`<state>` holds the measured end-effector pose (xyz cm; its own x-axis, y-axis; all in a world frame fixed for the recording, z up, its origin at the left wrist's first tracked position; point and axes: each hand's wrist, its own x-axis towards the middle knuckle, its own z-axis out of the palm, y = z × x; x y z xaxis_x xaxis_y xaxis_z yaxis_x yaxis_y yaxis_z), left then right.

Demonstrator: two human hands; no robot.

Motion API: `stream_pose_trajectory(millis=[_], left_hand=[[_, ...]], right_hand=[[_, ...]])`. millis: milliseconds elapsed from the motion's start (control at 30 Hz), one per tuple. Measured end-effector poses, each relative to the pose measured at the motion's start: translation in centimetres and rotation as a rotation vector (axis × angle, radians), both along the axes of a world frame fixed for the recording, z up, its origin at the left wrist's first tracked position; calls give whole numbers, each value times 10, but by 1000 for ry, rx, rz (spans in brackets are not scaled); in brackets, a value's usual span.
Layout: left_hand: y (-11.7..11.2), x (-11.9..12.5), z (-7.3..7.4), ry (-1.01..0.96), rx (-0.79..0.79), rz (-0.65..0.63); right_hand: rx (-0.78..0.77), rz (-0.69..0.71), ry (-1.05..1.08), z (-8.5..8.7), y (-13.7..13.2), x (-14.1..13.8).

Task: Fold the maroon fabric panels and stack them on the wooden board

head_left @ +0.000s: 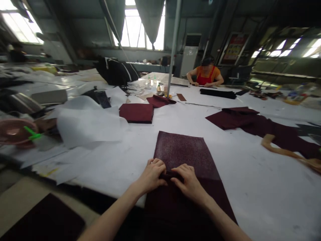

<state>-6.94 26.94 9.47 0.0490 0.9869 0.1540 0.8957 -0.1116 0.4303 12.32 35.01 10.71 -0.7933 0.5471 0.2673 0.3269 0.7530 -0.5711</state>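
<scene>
A long maroon sheet of fabric or leather (184, 147) lies over the table's front edge, its far half lighter and speckled, its near half darker. My left hand (153, 173) is closed on a raised fold across its middle, near the left edge. Close beside it, my right hand (187, 180) pinches the same fold, thumb toward the other thumb. The fingertips partly hide the fold. Beyond the sheet sits a stack of cut maroon pieces (136, 113), with a crumpled maroon piece (161, 100) at its right.
White sheets (87, 124) and a pink basket (16, 131) are at left. More maroon material (260, 125) and a tan strip (288, 152) lie at right. Farther back stands a pole (173, 50), and a person in an orange top (205, 75) works across the table.
</scene>
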Motion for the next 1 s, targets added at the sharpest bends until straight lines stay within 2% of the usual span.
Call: stream_pose_trajectory(millis=[100,200,300,600,867,1000], left_hand=[[-3,-4,0,3,22,34],[-7,-12,1,15,63,39],[-11,-23,-2,48,106,42],[-23,-39,-16,127,153,-29],[-32,-37,-10,230,164,-98],[-34,-43,0,275,131,-29]], right_hand=[[7,-18,19,-19,-3,-22],[46,-47,86,-36,1,-23],[91,-37,142,-45,3,-20],[195,30,179,-50,2,-18],[251,89,146,-51,-2,-16],[265,96,144,-53,-1,-16]])
